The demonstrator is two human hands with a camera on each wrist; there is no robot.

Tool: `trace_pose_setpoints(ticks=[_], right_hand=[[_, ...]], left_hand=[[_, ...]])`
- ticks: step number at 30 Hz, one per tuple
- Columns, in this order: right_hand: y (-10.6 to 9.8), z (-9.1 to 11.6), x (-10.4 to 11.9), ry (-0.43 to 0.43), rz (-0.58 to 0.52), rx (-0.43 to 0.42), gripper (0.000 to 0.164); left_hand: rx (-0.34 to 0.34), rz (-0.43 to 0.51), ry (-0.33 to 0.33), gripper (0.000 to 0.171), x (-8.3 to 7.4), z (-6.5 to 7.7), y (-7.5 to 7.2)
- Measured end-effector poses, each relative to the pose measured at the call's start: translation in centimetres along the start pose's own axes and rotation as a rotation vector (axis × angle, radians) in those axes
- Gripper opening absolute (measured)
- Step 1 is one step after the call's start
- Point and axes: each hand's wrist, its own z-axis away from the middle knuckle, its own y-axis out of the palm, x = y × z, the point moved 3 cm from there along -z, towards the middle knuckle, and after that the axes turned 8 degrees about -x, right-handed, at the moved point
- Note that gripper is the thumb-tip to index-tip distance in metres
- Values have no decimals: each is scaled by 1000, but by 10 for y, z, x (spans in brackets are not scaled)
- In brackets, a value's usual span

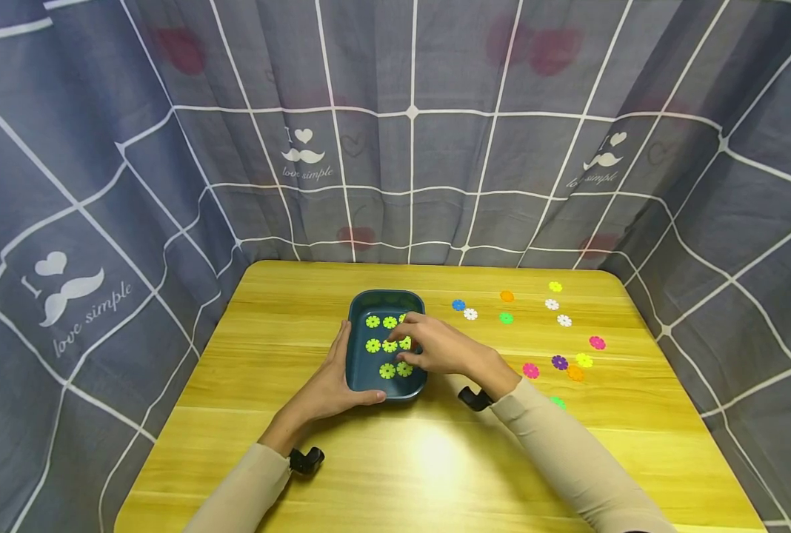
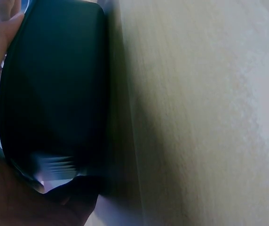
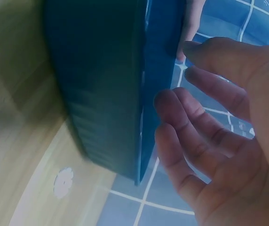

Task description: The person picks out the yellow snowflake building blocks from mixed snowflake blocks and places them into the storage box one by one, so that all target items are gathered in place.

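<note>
A dark blue rectangular tray (image 1: pixel 362 381) lies on the table. Several yellow-green flower-shaped discs (image 1: pixel 372 322) sit inside it in rows. My left hand (image 1: pixel 329 385) holds the tray at its near left corner, fingers along the left side and thumb at the front rim. In the left wrist view the tray's wall (image 2: pixel 59 94) fills much of the left part. Over the right half of the tray is my right hand (image 1: pixel 438 344), bent fingers low over the discs, thumb and forefinger apart. Nothing shows between its fingertips. This hand hides part of the discs on the right.
Right of the tray, loose flower discs lie scattered on the wooden table (image 1: pixel 269 318), among them a blue disc (image 1: pixel 458 305), a purple disc (image 1: pixel 559 363) and a pink disc (image 1: pixel 531 370). A grey checked curtain (image 1: pixel 375 215) hangs behind the table and along both sides.
</note>
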Motion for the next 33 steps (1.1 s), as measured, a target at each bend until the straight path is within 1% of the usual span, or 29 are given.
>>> trace_pose_setpoints(ticks=[7,12,15,21,30,33], right_hand=[[-7,7,-13,25,-28,-25,35],[-14,14,-26,21,-4,-63,33],[-19,18,-34,46,15,-76,33],[-30,28,-55,106,3,-99,36],[-51,47,-87,156,30,-191,35],[-56,54,-100,192,10,-212,36]], left_hand=[[-4,14,-13,159,3,-1,3],[-7,9,-21,159,2,0,4],[-6,-2,-19,158,2,-1,4],[-13,-9,-19,159,1,-2,4],[-12,-11,-21,159,-1,-2,5],[-15,-12,-22,160,0,-2,4]])
